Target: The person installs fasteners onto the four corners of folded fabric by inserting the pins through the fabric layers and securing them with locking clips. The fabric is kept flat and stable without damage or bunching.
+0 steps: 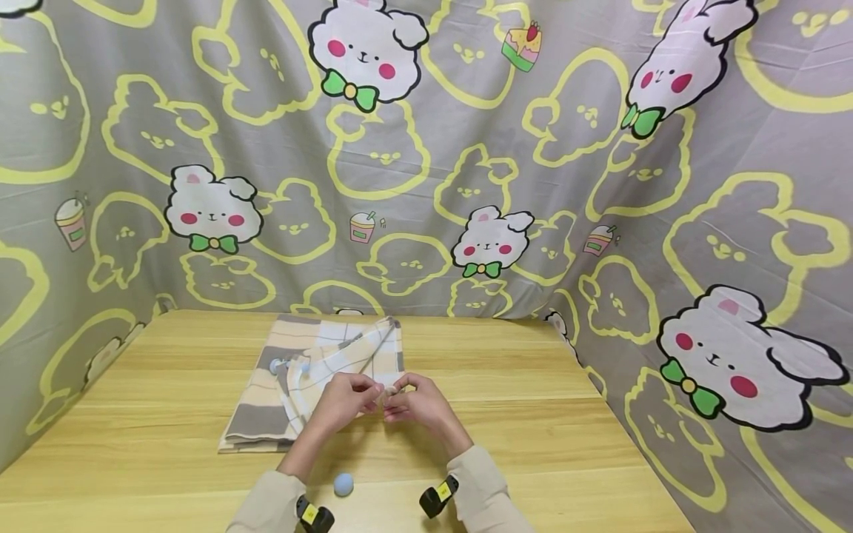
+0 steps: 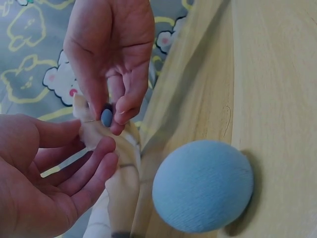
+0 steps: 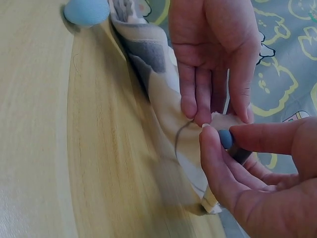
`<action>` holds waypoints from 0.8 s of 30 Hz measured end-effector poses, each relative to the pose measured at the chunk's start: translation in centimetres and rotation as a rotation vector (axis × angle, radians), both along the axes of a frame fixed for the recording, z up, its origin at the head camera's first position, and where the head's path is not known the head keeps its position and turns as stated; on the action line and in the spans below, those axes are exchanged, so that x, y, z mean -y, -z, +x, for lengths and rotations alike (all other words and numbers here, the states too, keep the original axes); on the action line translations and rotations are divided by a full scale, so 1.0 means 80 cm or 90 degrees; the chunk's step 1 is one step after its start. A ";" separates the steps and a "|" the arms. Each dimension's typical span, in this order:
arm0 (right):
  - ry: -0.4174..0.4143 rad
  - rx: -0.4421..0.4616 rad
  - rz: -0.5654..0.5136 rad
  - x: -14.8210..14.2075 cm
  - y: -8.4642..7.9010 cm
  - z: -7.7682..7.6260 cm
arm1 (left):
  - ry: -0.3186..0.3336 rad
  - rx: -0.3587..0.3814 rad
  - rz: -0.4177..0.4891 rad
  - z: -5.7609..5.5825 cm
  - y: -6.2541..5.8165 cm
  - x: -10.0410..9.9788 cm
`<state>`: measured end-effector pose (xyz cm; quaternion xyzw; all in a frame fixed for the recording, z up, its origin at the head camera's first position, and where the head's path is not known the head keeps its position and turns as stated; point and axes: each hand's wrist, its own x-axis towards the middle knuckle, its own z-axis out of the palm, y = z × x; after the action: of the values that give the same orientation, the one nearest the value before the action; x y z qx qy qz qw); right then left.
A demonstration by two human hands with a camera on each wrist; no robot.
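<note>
A plaid cloth [image 1: 249,385] in beige, grey and white lies folded, its near right corner lifted off the table. My left hand [image 1: 346,403] pinches that beige corner [image 2: 94,134]. Against the cloth, my right hand [image 1: 420,407] pinches a small blue rounded piece [image 3: 225,139] between thumb and finger; a dark part shows beside it. Both hands' fingertips nearly meet, hiding part of the corner. Nearer me, a ribbed light-blue round knob [image 2: 203,186] rests on the wood.
Another small light-blue knobbed piece [image 1: 276,365] sits on the cloth's left part, with a blue knob [image 1: 305,368] beside it. The wooden table [image 1: 513,414] ends at a grey cartoon-print curtain [image 1: 400,170] behind and at the sides.
</note>
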<state>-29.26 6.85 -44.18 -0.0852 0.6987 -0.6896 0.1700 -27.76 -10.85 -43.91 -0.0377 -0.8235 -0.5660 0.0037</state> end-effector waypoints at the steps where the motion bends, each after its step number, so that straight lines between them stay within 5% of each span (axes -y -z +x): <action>1: -0.002 0.005 -0.003 0.000 0.000 -0.001 | 0.001 0.000 0.000 0.000 0.000 0.000; 10: -0.053 0.056 -0.063 -0.003 0.002 -0.006 | 0.009 -0.021 -0.007 0.000 0.001 -0.001; 24: -0.041 0.049 -0.067 -0.002 -0.001 -0.004 | -0.009 -0.033 -0.041 0.002 -0.002 -0.006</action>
<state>-29.58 7.00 -44.14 -0.0899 0.6516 -0.7221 0.2142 -27.63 -10.34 -43.71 -0.0467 -0.8413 -0.5379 0.0278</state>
